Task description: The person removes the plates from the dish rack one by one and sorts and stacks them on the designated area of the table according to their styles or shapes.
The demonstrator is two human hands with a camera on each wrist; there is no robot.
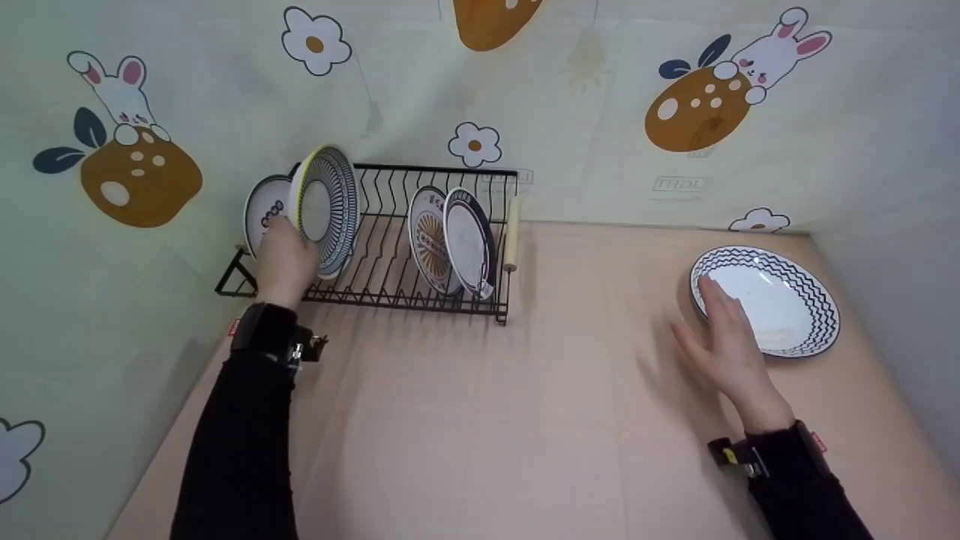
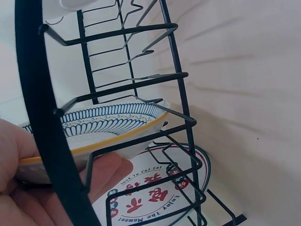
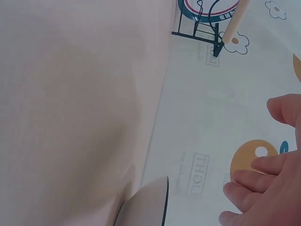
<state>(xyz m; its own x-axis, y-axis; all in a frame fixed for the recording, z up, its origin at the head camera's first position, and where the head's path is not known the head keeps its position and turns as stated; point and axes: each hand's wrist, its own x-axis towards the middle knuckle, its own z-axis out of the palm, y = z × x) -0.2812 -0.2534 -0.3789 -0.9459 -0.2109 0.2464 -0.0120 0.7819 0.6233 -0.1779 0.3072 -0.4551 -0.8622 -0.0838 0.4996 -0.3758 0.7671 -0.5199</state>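
Note:
My left hand (image 1: 287, 259) grips a deep plate (image 1: 328, 210) with a yellow rim and blue pattern, which stands on edge in the black wire dish rack (image 1: 409, 306). In the left wrist view, fingers (image 2: 106, 174) lie against the deep plate's underside. Left of it in the rack leans a white plate (image 2: 150, 190) with red lettering. At the right, my right hand (image 1: 724, 345) hovers near the left edge of a white dish (image 1: 787, 300) with a black zigzag rim. Its fingers are spread and hold nothing.
Toward the rack's right end stand a patterned plate (image 1: 429, 240) and a dark-rimmed white plate (image 1: 469, 244). A pale wooden handle (image 1: 512, 232) runs along that end. Behind the table (image 1: 480, 420) hangs a printed cloth (image 1: 585, 112) with rabbits and flowers.

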